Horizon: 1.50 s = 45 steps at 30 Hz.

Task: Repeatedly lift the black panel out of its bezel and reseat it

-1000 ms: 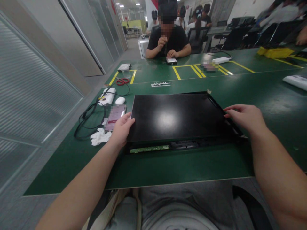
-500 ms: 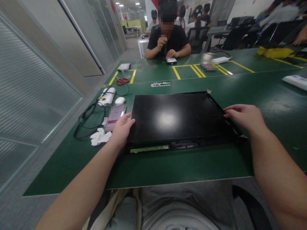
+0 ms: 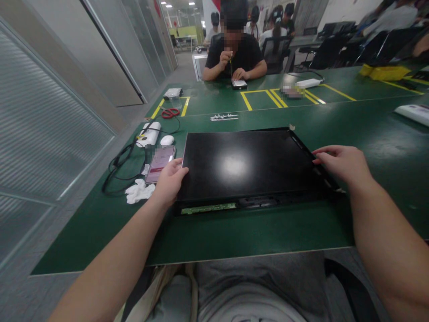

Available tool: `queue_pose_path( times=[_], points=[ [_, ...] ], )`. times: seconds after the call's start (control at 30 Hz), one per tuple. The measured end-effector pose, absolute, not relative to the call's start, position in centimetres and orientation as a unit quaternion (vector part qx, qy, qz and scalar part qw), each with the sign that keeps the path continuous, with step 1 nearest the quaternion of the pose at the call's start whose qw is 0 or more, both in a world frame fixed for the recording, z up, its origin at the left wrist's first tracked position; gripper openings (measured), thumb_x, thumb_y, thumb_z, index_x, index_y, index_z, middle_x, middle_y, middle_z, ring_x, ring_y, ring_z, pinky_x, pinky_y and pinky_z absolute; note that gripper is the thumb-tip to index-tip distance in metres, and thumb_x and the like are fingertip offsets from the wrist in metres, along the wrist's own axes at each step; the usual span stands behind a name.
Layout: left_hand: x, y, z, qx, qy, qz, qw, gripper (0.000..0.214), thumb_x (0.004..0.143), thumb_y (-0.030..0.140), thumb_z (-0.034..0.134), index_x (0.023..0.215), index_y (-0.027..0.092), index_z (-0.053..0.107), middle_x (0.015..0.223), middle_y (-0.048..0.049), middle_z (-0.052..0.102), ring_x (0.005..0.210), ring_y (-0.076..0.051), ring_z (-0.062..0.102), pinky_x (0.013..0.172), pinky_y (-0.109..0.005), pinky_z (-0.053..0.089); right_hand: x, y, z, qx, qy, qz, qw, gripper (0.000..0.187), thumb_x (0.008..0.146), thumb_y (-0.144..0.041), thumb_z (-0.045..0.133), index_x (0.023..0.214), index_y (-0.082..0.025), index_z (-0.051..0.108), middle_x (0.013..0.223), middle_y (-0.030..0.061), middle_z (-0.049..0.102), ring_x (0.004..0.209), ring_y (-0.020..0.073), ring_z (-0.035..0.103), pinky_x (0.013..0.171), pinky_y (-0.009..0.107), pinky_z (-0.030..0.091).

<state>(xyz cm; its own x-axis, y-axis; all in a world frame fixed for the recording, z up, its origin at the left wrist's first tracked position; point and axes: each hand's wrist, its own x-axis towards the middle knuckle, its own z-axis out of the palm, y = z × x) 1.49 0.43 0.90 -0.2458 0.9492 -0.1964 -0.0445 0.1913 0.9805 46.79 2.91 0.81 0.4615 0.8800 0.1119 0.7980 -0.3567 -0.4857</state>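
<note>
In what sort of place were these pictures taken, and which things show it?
Probably a shared office or training room used for small electronics work. A long green table bears yellow tape marks, a bare black panel lies on it, and office chairs stand behind.

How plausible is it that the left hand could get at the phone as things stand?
Probably yes: the left hand is close beside the phone, with nothing visible between them. It appears to hold the left edge of the black panel, so it would likely have to let go first.
</note>
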Motion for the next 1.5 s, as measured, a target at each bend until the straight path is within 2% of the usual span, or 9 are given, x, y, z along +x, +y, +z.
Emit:
queue_pose_path(
  times=[0.13,0.27,0.47,0.7,0.87,1.0,1.2,1.5],
  points=[
    [1.64,0.44,1.01,0.373,0.603,0.515,0.481,0.041,0.071,0.016,0.067,0.112,0.017,0.064,0.079,-0.0016,0.077,0.075,-0.023,0.076,0.057,-0.026,0.054,46.8,2.9,0.79,-0.816,-0.518,0.076,0.243,0.033,0.071,-0.036,0.057,0.09,-0.027,0.083,0.073,0.0033,0.078,0.082,0.0271,0.071,0.075,0.039,0.051],
    [1.68,0.4,1.01,0.379,0.604,0.512,0.479,0.046,0.071,0.016,0.068,0.117,0.016,0.065,0.084,-0.0047,0.08,0.082,-0.026,0.077,0.059,-0.028,0.056,46.53,2.78,1.0,-0.823,-0.513,0.074,0.233,0.033,0.072,-0.034,0.057,0.091,-0.027,0.084,0.075,0.0026,0.079,0.086,0.0272,0.071,0.077,0.039,0.05],
    [1.76,0.32,1.1,0.388,0.61,0.505,0.472,0.043,0.072,0.018,0.066,0.115,0.017,0.065,0.079,-0.0017,0.077,0.073,-0.022,0.075,0.052,-0.024,0.05,46.21,2.67,1.18,-0.824,-0.509,0.078,0.236,0.032,0.073,-0.033,0.057,0.091,-0.027,0.083,0.074,0.0025,0.078,0.087,0.0272,0.072,0.078,0.039,0.051],
    [1.96,0.19,1.35,0.379,0.615,0.506,0.471,0.042,0.07,0.017,0.065,0.112,0.017,0.064,0.076,-0.0012,0.076,0.074,-0.024,0.076,0.055,-0.026,0.052,46.15,2.62,1.34,-0.824,-0.514,0.075,0.226,0.034,0.073,-0.033,0.056,0.093,-0.027,0.083,0.074,0.0021,0.078,0.09,0.0283,0.072,0.079,0.04,0.051],
    [2.18,0.13,1.53,0.373,0.62,0.509,0.466,0.039,0.068,0.017,0.065,0.106,0.019,0.063,0.069,0.0022,0.072,0.068,-0.022,0.073,0.053,-0.025,0.05,46.04,2.65,1.34,-0.825,-0.521,0.063,0.212,0.036,0.073,-0.034,0.056,0.095,-0.027,0.083,0.076,0.002,0.079,0.092,0.0284,0.072,0.078,0.04,0.05],
    [2.18,0.11,1.41,0.377,0.614,0.512,0.468,0.041,0.067,0.018,0.066,0.107,0.018,0.063,0.071,0.0007,0.073,0.069,-0.023,0.073,0.054,-0.026,0.05,46.04,2.62,1.18,-0.817,-0.531,0.052,0.216,0.037,0.073,-0.034,0.055,0.095,-0.027,0.084,0.076,0.002,0.079,0.085,0.0272,0.071,0.078,0.04,0.05],
    [2.04,0.1,1.26,0.371,0.611,0.513,0.475,0.042,0.066,0.019,0.067,0.109,0.019,0.063,0.073,0.0001,0.073,0.07,-0.024,0.074,0.058,-0.029,0.055,46.22,2.74,0.99,-0.812,-0.537,0.061,0.221,0.036,0.072,-0.034,0.055,0.093,-0.027,0.084,0.077,0.0022,0.079,0.091,0.0282,0.072,0.084,0.041,0.051],
    [1.4,0.17,1.25,0.371,0.604,0.507,0.49,0.049,0.066,0.021,0.07,0.114,0.019,0.065,0.078,-0.0017,0.074,0.073,-0.025,0.074,0.057,-0.029,0.055,46.78,2.94,0.89,-0.813,-0.52,0.111,0.238,0.033,0.072,-0.035,0.057,0.09,-0.026,0.082,0.076,0.0021,0.079,0.075,0.025,0.071,0.093,0.046,0.054]
  ],
)
